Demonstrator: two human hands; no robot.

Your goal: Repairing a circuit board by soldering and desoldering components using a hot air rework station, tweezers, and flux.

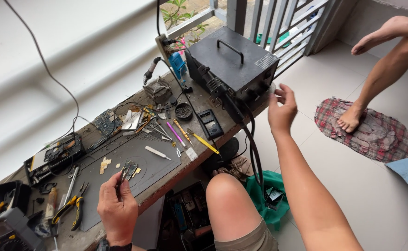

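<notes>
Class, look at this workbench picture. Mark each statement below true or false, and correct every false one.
1. The left hand holds tweezers over the grey mat. True.
2. The right hand grips the yellow-handled pliers. False: it is raised near the black box, holding nothing; the pliers lie on the bench.
3. The black box has a carry handle on top. True.
4. Another person's bare foot rests on the bench. False: it rests on a checked floor mat.

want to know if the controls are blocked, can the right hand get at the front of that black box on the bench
Probably yes. The right hand hovers open just off the front face of the black box, with nothing between them; only the thick black cable hangs below.
</notes>
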